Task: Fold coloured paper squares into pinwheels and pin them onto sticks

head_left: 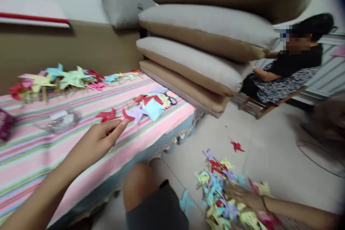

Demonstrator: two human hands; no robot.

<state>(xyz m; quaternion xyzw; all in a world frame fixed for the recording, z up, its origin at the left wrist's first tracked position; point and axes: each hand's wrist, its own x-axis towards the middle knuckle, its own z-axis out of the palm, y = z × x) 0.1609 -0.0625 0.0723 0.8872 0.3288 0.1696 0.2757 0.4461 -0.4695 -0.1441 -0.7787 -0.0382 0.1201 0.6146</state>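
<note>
My left hand (pixel 114 131) reaches over the striped bed cover, thumb and forefinger pinched at a red paper pinwheel (pixel 128 115). Right beside it lie a lilac pinwheel (pixel 137 113) and a light blue one (pixel 153 108), with another red one (pixel 107 115) just left. My right hand (pixel 244 197), a dark band at its wrist, is down in a heap of coloured paper pinwheels (pixel 215 183) on the floor. Its fingers are blurred and partly lost among the paper, so its grip does not show.
More pinwheels (pixel 74 78) line the back of the striped cover (pixel 88 115). Dark-handled scissors (pixel 171 100) and a clear plastic bag (pixel 63 120) lie there too. Stacked cushions (pixel 205 21) stand behind. A person (pixel 293 61) sits at the right. A single red pinwheel (pixel 237 146) lies on the floor.
</note>
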